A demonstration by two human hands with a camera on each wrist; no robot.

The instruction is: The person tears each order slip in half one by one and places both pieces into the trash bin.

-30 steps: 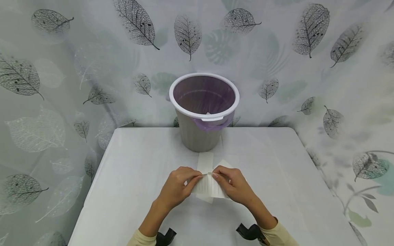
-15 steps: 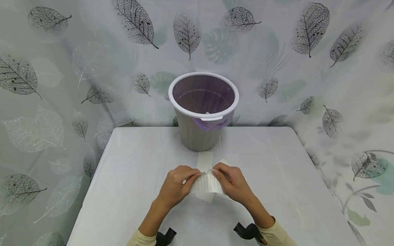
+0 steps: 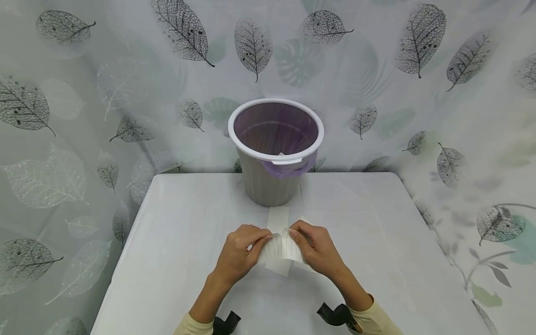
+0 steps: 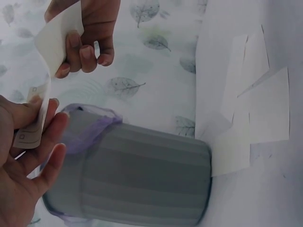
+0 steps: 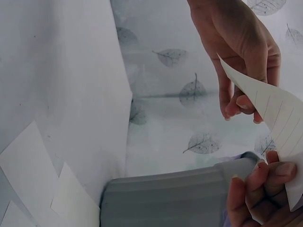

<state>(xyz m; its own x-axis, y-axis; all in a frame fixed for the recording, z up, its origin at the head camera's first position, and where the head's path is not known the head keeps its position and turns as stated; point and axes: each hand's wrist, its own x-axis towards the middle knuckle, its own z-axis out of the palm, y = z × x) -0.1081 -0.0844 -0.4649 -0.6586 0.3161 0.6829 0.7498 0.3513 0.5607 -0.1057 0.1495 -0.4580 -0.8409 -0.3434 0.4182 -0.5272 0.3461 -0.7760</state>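
A lined sheet of paper (image 3: 273, 249) is held up between both hands above the table. My left hand (image 3: 242, 249) pinches its top edge on the left, thumb against fingers. On the right, my right hand (image 3: 316, 246) pinches the same edge. A small notch shows in the top edge between the two hands, and the sheet bends around it. In the left wrist view the paper (image 4: 54, 45) curves from one hand to the other; the right wrist view shows ruled lines on the sheet (image 5: 270, 106). Several pale paper pieces (image 4: 270, 109) lie overlapping on the table below.
Behind the hands stands a grey bin (image 3: 268, 184) with a white rim and a purple liner (image 3: 289, 170). A scrap of paper shows inside it. One paper strip (image 3: 278, 217) lies against its base. A leaf-patterned curtain surrounds the white table (image 3: 180, 209).
The hands have moved slightly apart, and a notch has opened in the sheet's top edge between them. The last half second shows almost no movement.
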